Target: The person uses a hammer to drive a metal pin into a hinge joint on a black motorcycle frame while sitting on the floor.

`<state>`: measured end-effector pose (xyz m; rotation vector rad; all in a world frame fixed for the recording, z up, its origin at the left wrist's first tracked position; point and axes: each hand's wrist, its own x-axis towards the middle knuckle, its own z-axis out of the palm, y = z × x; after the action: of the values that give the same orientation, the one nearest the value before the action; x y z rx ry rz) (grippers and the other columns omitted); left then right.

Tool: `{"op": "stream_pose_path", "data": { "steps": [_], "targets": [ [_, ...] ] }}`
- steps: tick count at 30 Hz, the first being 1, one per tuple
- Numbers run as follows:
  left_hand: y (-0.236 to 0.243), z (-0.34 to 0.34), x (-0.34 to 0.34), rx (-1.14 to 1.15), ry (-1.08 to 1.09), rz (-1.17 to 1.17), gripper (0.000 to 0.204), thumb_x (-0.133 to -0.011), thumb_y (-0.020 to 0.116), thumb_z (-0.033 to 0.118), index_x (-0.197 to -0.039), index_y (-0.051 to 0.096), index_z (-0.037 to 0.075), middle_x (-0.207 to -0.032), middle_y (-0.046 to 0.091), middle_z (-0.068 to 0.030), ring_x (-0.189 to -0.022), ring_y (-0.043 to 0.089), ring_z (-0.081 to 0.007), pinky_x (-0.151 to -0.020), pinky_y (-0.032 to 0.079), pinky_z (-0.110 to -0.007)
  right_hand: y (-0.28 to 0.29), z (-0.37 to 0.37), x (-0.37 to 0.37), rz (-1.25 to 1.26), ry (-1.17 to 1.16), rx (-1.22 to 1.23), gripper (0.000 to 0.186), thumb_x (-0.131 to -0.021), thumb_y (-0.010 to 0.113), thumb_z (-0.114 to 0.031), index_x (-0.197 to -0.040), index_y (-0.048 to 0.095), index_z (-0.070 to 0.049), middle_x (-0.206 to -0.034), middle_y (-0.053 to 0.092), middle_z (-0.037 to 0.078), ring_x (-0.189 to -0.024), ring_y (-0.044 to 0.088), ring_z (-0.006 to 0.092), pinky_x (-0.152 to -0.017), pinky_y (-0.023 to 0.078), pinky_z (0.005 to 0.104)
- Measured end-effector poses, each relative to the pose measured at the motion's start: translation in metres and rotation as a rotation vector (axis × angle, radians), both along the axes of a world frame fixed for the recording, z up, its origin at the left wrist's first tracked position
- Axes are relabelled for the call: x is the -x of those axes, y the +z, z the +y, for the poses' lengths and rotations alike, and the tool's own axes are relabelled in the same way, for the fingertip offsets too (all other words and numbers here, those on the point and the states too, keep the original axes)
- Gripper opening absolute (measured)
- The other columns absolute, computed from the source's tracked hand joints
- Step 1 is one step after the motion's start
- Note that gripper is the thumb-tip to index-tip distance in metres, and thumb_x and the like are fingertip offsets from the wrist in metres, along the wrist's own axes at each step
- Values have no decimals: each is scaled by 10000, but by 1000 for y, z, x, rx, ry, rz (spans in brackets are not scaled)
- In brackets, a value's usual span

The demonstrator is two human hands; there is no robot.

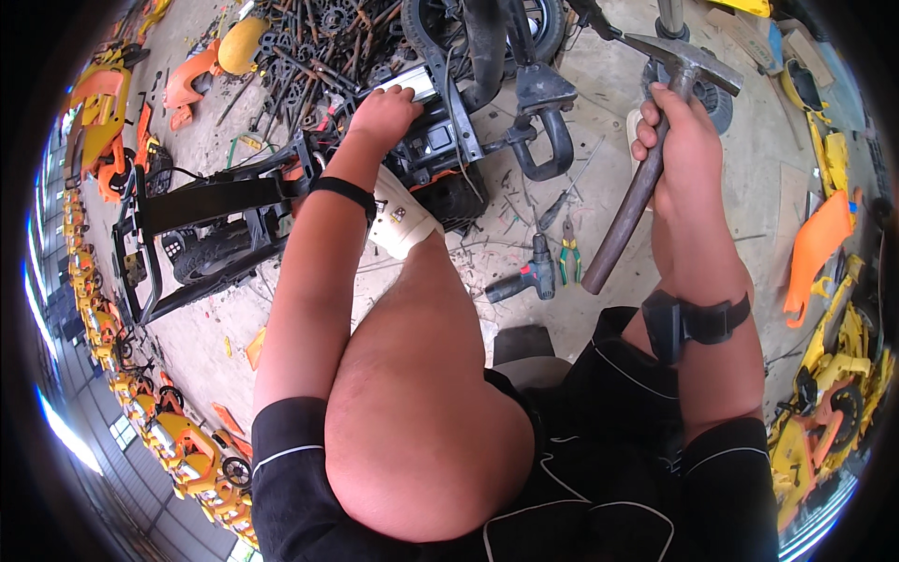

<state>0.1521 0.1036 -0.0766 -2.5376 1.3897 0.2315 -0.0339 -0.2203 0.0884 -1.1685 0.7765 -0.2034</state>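
My right hand [688,140] is closed round the dark handle of a hammer [626,220]. The hammer is raised on the right, its steel head uppermost and the handle slanting down to the left. My left hand [384,120] lies with fingers curled over the black frame [440,140] of a small wheeled vehicle, beside a silver metal piece [412,84]. The undersides of those fingers are hidden. My foot in a white clog [403,220] is against the frame, just below that hand.
A drill [534,272] and green-handled pliers [569,251] lie on the concrete floor before me. Rusty metal parts [314,56] are heaped beyond the frame, near a yellow helmet-like dome [242,45]. An orange panel [817,253] lies at the right. Yellow vehicles [192,450] line the left.
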Motion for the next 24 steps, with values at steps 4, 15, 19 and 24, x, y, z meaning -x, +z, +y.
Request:
{"op": "stream_pose_path", "data": {
  "steps": [4, 15, 19, 24],
  "targets": [
    [11, 7, -1, 368, 284, 267, 103, -799, 653, 102, -896, 673, 74, -912, 659, -110, -914, 656, -302, -795, 531, -419, 6, 4, -2, 18, 25, -51, 154, -976, 582, -183, -993, 509, -48, -785, 517, 20, -598, 479, 108, -525, 423, 298],
    [198, -72, 51, 842, 214, 616, 103, -868, 725, 42, -935, 647, 29, -860, 677, -3, -742, 595, -90, -697, 506, -262, 18, -1, 6, -18, 78, -81, 149, -979, 583, -179, -1029, 514, -57, -798, 520, 20, -596, 488, 103, -509, 431, 286],
    [202, -98, 66, 833, 116, 551, 113, -850, 734, 29, -913, 640, 31, -861, 626, -28, -757, 591, -120, -665, 481, -277, 21, 0, 9, 9, 76, -82, 153, -979, 584, -180, -1031, 512, -56, -801, 520, 21, -598, 488, 100, -502, 435, 281],
    [205, -114, 75, 819, 278, 563, 125, -859, 740, 50, -919, 632, 28, -728, 585, 2, -651, 514, -77, -601, 448, -250, 22, -4, 11, 24, 93, -87, 150, -970, 587, -174, -1027, 513, -56, -804, 520, 22, -599, 489, 95, -493, 437, 273]
  ]
}}
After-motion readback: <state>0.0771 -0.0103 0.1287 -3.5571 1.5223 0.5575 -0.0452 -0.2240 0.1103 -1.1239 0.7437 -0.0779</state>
